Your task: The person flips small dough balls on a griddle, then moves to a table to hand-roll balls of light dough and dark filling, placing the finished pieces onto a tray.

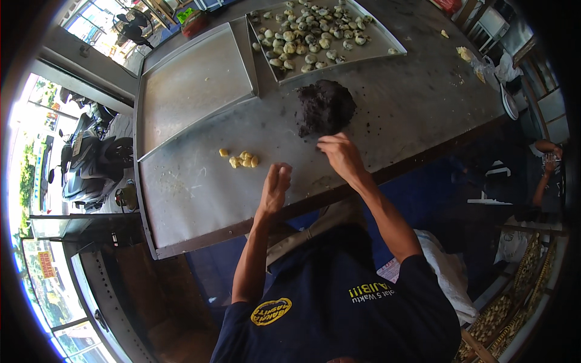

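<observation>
The right hand, drawn together at the tips, is at the near edge of a dark, crumbly lump on the metal table, though I cannot tell whether it pinches any. The left hand is curled inward near the table's front edge, just right of small yellow pieces, 1 lying apart from the cluster; whether it holds anything is unclear. Farther back, a shallow tray lies left of another tray bearing many pale, dark-patched balls.
</observation>
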`<state>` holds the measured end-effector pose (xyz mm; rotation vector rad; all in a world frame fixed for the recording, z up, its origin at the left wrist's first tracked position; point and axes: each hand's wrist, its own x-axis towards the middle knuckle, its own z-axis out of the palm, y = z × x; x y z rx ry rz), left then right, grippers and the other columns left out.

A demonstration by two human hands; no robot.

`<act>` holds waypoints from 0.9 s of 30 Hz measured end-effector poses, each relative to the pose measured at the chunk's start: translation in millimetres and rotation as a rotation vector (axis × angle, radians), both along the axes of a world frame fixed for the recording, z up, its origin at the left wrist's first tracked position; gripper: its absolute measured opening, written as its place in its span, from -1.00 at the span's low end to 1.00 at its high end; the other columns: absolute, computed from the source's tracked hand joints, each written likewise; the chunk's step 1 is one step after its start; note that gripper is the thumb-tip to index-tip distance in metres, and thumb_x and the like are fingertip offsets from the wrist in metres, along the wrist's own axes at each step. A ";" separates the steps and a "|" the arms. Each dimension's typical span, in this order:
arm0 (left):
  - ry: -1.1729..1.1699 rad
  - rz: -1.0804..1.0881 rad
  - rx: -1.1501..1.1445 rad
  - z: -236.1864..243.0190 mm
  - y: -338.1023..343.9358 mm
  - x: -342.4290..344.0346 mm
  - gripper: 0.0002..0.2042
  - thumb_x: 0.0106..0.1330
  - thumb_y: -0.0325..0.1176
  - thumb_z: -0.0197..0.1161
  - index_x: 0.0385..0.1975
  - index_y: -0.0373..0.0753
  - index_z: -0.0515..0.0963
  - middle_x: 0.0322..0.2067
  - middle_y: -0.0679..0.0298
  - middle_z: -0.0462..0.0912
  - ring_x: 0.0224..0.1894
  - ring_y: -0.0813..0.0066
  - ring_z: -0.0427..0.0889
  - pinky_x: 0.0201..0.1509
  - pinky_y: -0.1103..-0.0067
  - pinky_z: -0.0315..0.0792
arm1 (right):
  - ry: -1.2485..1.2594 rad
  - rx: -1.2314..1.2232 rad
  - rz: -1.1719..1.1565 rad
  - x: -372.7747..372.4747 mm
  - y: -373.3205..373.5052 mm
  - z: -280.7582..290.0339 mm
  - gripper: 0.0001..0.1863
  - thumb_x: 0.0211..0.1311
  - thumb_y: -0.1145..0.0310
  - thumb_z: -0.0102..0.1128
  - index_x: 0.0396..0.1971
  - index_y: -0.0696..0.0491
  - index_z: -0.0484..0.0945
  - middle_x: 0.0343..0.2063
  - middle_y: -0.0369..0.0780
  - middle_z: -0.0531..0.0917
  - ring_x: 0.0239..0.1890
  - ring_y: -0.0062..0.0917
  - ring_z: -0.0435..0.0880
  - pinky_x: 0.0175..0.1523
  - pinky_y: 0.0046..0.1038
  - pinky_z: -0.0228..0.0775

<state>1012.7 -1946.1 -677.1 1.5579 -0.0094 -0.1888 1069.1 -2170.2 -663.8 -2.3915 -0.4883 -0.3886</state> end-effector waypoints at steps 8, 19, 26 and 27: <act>-0.675 0.007 0.861 3.8 6.1 8.9 -0.84 0.31 -0.43 0.11 -0.16 -0.29 0.49 -0.21 0.11 0.56 -0.21 0.12 0.55 -0.07 0.39 0.42 | -0.097 -0.045 0.058 -33.0 -7.9 -8.1 -0.69 0.10 0.61 0.12 -0.13 0.13 0.64 -0.10 -0.18 0.65 -0.04 -0.29 0.57 0.02 -0.36 0.48; -0.463 0.130 0.895 30.0 7.3 55.2 -0.85 0.34 -0.37 0.07 -0.21 -0.29 0.47 -0.27 0.07 0.54 -0.22 0.03 0.52 -0.11 0.27 0.38 | 0.154 -0.313 -0.026 -10.1 -14.3 6.6 -0.60 0.16 0.59 0.15 0.05 0.11 0.53 -0.08 -0.08 0.51 -0.09 -0.21 0.54 0.02 -0.27 0.43; -0.515 0.179 1.107 11.7 3.1 68.7 -0.79 0.31 -0.21 0.08 -0.24 -0.22 0.48 -0.19 0.15 0.47 -0.04 0.11 0.36 0.02 0.18 0.21 | 0.160 -0.150 0.022 -8.8 -22.7 7.8 -0.65 0.14 0.59 0.15 -0.03 0.16 0.56 -0.03 -0.05 0.47 -0.05 -0.14 0.52 0.07 -0.24 0.41; -0.520 0.115 1.098 15.8 8.4 59.9 -0.79 0.30 -0.24 0.08 -0.22 -0.22 0.48 -0.16 0.15 0.47 -0.04 0.11 0.36 0.02 0.18 0.22 | 0.067 -0.104 -0.020 -14.4 -23.4 7.4 -0.69 0.15 0.58 0.15 -0.06 0.17 0.57 -0.04 -0.05 0.48 -0.05 -0.12 0.52 0.06 -0.23 0.41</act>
